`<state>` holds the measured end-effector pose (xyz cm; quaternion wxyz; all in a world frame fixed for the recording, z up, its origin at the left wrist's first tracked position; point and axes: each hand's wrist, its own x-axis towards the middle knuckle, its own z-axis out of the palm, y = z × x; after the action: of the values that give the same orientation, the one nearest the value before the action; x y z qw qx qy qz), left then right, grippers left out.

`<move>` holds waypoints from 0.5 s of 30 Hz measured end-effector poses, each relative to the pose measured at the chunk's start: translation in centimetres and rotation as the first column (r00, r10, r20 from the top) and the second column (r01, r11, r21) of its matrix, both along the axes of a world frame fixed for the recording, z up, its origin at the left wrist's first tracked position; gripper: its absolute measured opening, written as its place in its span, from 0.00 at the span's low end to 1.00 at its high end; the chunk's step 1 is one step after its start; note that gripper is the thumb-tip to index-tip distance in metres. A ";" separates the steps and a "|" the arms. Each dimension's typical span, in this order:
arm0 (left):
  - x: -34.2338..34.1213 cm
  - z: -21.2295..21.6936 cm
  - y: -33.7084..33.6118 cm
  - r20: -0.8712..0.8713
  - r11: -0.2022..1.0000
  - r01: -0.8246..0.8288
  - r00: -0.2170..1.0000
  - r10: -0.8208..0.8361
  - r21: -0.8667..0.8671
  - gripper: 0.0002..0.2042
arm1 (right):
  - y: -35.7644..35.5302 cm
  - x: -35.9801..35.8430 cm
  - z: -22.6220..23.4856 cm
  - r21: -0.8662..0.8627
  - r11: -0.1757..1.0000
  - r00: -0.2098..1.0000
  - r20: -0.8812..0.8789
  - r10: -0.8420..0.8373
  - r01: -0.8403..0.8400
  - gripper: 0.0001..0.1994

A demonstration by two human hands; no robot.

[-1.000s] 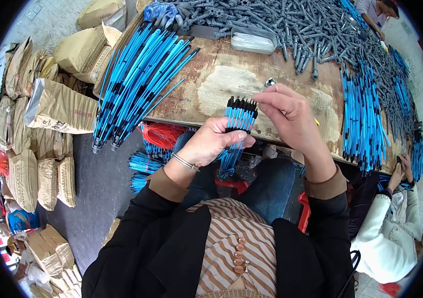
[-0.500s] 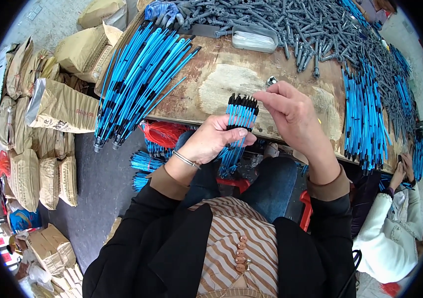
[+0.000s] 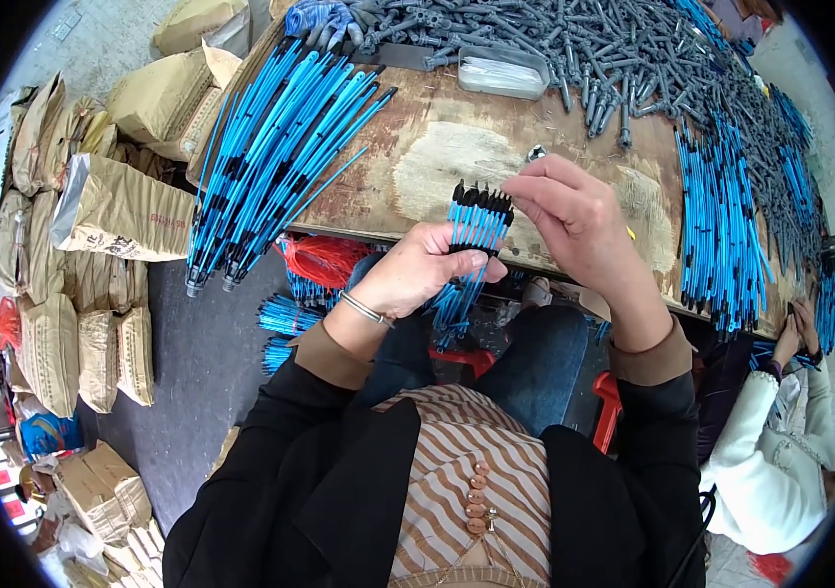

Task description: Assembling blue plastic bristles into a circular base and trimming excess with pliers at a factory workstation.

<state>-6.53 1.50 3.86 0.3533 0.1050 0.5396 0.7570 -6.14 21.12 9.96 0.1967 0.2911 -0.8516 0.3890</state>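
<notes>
My left hand (image 3: 417, 269) is closed round a bundle of thin blue rods with black tips (image 3: 479, 223), held upright over my lap at the table's front edge. Its black tips point up and away from me, and the lower ends hang below my fingers. Just right of the tips, my right hand (image 3: 579, 216) is in a pinch, thumb and fingertips together. Whatever lies between those fingertips is too small to make out. Left of my hands, a fanned pile of longer blue and black rods (image 3: 275, 162) overhangs the table edge.
On the wooden table (image 3: 398, 191) are a clear tray of thin white sticks (image 3: 502, 75), a heap of grey plastic plugs (image 3: 574, 49) and another row of blue rods (image 3: 721, 230). Brown sacks (image 3: 133, 211) stand left. A co-worker in a white sleeve (image 3: 740, 431) handles things at the right.
My right hand has shifted slightly right, staying pinched by the tips. The bundle in my left hand has tilted a little and its tips look more spread.
</notes>
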 end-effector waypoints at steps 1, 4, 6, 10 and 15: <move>0.0 0.0 0.0 -0.005 1.000 0.003 1.000 -0.003 0.000 0.12 | 0.0 0.1 0.0 0.009 1.000 1.000 -0.017 -0.005 0.006 0.08; 0.0 0.1 -0.1 -0.008 1.000 0.018 1.000 -0.018 -0.010 0.12 | -0.2 0.4 0.4 0.015 1.000 0.999 0.042 -0.016 0.015 0.09; -0.1 0.2 -0.1 -0.012 0.999 0.031 0.999 -0.031 -0.019 0.12 | -0.3 0.6 0.6 0.022 1.000 0.995 0.099 -0.024 0.022 0.10; -0.1 0.0 -0.1 -0.033 1.000 0.022 0.999 -0.022 -0.004 0.12 | -0.5 0.4 0.7 -0.064 0.998 0.981 0.192 -0.016 0.029 0.13; 0.0 -0.4 0.3 -0.019 0.998 -0.013 1.000 0.012 -0.058 0.12 | -1.5 -1.4 -0.1 -0.741 0.669 0.937 0.195 0.292 -0.054 0.17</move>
<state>-6.55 1.81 3.42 0.3467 0.0984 0.5650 0.7422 -7.49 19.57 9.81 0.1272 0.2078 -0.6151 0.7498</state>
